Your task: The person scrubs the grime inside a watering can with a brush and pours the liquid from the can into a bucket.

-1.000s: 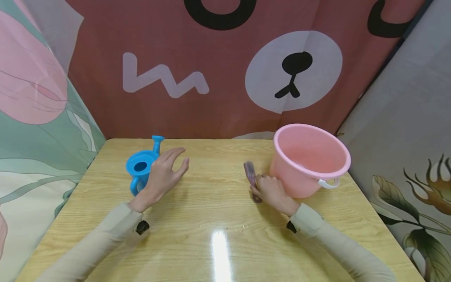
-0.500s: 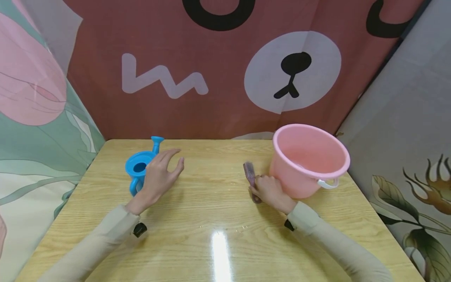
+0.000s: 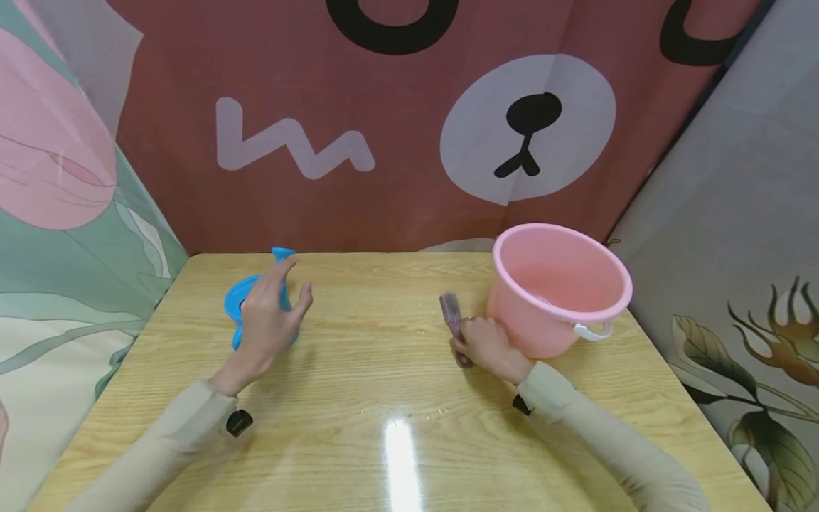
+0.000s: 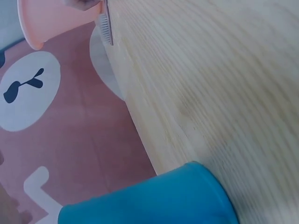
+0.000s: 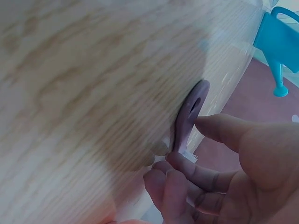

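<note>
A blue watering can (image 3: 238,293) stands at the left of the table. My left hand (image 3: 264,323) is over its right side in the head view, hiding part of the body. Its thumb and fingers are spread apart, and contact with the can cannot be made out. The can's blue wall (image 4: 154,200) fills the bottom of the left wrist view. At the right, a purple brush (image 3: 451,311) lies on the table, bristles pointing away. My right hand (image 3: 491,347) pinches its handle (image 5: 189,114) between thumb and curled fingers.
A pink bucket (image 3: 540,334) with a white handle (image 3: 593,331) stands upright just behind and right of my right hand. The wooden table (image 3: 371,334) ends at a printed cloth backdrop (image 3: 384,213); a flowered cloth (image 3: 710,249) hangs on the right side.
My left hand has moved left over the watering can, covering more of it. The right hand and the brush stay in place; the head view has shifted slightly.
</note>
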`<action>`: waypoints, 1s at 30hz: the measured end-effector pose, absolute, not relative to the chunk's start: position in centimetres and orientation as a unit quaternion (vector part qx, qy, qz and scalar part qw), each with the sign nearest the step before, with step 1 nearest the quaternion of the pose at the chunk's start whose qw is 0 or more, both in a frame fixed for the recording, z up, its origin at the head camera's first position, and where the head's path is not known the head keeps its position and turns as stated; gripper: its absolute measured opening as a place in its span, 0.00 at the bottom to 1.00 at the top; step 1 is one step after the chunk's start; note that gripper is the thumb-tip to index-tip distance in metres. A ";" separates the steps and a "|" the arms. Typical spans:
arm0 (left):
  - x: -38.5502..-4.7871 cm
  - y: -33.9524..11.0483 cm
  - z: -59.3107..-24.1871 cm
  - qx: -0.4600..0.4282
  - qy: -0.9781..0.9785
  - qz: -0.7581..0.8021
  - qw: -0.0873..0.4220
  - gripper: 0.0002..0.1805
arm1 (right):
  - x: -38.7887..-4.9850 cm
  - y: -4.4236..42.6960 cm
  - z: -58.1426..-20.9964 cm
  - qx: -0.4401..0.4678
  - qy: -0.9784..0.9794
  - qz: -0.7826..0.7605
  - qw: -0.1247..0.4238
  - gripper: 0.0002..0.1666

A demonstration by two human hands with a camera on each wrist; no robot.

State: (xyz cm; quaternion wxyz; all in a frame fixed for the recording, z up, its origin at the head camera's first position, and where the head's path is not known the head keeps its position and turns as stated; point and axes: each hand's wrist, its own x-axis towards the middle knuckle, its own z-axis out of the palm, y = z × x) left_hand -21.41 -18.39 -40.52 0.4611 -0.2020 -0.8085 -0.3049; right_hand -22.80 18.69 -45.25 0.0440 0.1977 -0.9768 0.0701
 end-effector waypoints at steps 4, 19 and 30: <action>-21.0 -18.6 -40.6 -0.171 -0.798 -0.315 0.484 0.30 | -22.7 18.6 -45.2 0.197 -0.977 0.069 0.039 0.25; -19.4 -20.3 -40.9 -0.081 -0.811 -0.364 0.452 0.44 | -23.0 18.3 -45.3 0.182 -0.981 0.069 0.017 0.25; -17.5 -20.3 -41.4 0.047 -0.806 -0.455 0.376 0.47 | -22.8 18.3 -45.2 0.179 -0.981 0.066 0.028 0.22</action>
